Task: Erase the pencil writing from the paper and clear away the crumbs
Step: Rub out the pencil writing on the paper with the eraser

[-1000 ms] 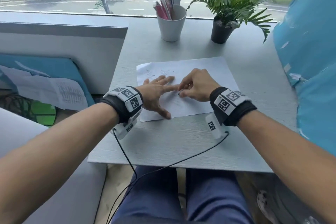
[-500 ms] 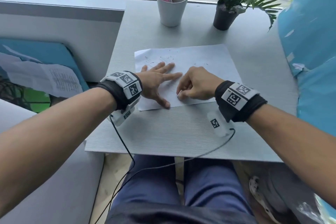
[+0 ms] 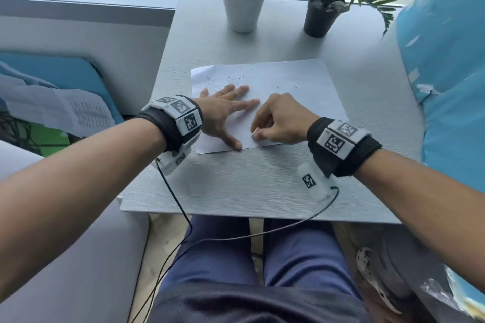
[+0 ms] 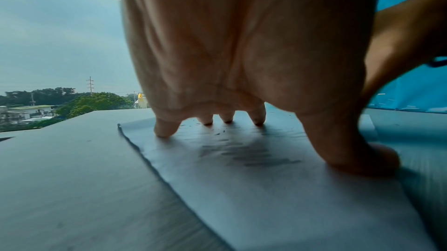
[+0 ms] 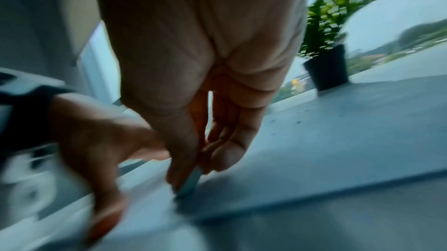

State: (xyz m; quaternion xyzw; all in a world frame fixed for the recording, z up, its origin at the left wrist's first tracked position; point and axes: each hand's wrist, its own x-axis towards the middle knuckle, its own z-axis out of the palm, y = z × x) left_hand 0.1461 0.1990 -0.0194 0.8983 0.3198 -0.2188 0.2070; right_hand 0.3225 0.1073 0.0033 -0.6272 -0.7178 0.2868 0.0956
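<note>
Grey tabletop (image 3: 236, 191) runs bare along its near edge, and just beyond it the paper (image 3: 301, 81) lies flat with both hands on its lower part. Since a second ago the right hand (image 3: 278, 120) has slid from the middle of the sheet down toward its near edge, so the rubbing has likely reached the lowest writing, while the left hand (image 3: 223, 110) has stayed spread in the same spot. The right hand is knuckles-up, fingers curled, thumb and fingertips pinching a small pale eraser (image 5: 191, 182) whose tip touches the paper; its wrist view is smeared with motion. The left hand is flat and unclenched, gripping nothing, fingertips (image 4: 167, 130) and thumb pressing the sheet down beside the eraser. Under that palm a grey smudge of pencil writing (image 4: 246, 153) remains, so erasing is probably not finished. Farther up the sheet, dark crumbs (image 3: 236, 78) lie scattered, uncleared. Beyond the paper stand a white cup (image 3: 244, 5) of pens and a potted plant (image 3: 325, 10) by the window.
</note>
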